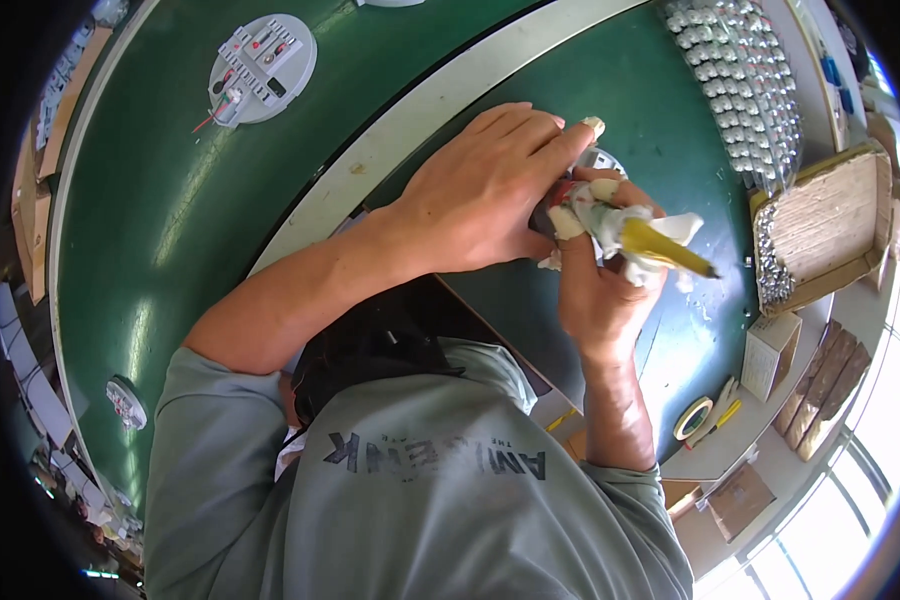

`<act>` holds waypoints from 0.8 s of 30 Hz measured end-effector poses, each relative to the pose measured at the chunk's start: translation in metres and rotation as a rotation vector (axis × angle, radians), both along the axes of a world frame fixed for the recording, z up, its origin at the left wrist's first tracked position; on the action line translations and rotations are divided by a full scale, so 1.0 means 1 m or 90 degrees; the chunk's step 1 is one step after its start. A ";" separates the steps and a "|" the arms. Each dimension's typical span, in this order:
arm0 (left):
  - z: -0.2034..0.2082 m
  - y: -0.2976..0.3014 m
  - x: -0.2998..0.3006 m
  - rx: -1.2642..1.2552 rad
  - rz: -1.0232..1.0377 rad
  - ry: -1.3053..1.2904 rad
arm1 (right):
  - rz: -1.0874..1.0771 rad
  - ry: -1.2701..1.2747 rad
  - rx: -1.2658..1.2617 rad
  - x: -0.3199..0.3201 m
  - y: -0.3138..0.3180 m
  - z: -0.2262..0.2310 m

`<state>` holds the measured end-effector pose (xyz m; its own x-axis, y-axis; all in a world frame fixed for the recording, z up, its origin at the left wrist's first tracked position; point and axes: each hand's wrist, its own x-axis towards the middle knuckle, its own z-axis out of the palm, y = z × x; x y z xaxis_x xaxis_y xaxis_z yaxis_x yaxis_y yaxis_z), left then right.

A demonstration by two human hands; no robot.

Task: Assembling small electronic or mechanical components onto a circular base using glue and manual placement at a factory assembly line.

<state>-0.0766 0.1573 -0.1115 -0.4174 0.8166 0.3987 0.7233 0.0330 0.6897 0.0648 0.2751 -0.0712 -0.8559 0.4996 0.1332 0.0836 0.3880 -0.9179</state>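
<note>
My right hand (615, 305) is wrapped round a tool bound in whitish material, with a yellow tapered end (660, 245) and a dark tip that points to the right. Pale coverings sit on several fingertips. Close beside it, my left hand (480, 190) lies curled with its back up, fingers bent round something dark and red that is mostly hidden. A light grey round part (602, 160) shows between the two hands, over the dark green table (690, 330). How the tool meets this part is hidden by the fingers.
Left of a pale rail (370, 160), a green belt carries a round grey assembly (263, 70) and a smaller one (126, 402). On the right are rows of small silvery parts (735, 90), a cardboard box (835, 225) with metal pieces and a tape roll (693, 418).
</note>
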 end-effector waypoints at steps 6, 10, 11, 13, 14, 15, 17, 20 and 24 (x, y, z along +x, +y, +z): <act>-0.006 0.007 -0.005 -0.030 0.001 -0.007 | -0.111 0.000 0.001 0.016 0.031 0.003; -0.004 0.015 -0.005 -0.007 -0.008 0.019 | -0.336 -0.379 0.172 0.047 0.067 0.043; -0.006 0.016 -0.006 -0.005 -0.013 0.019 | -0.341 -0.379 0.173 0.049 0.069 0.040; -0.010 0.015 -0.008 -0.002 -0.004 0.035 | -0.240 -0.264 0.454 0.050 0.073 0.029; -0.010 0.016 -0.009 -0.002 0.004 0.046 | -0.183 -0.199 0.591 0.047 0.075 0.026; -0.010 0.016 -0.010 -0.003 0.004 0.051 | -0.184 -0.195 0.589 0.041 0.076 0.024; -0.005 0.014 -0.015 -0.042 -0.010 0.007 | 0.045 -0.159 0.390 0.017 0.078 0.022; -0.002 0.021 -0.009 -0.026 -0.027 -0.015 | 0.185 -0.136 0.300 0.014 0.092 0.022; -0.001 0.020 -0.006 -0.057 -0.063 -0.057 | 0.146 -0.107 0.289 0.018 0.082 0.004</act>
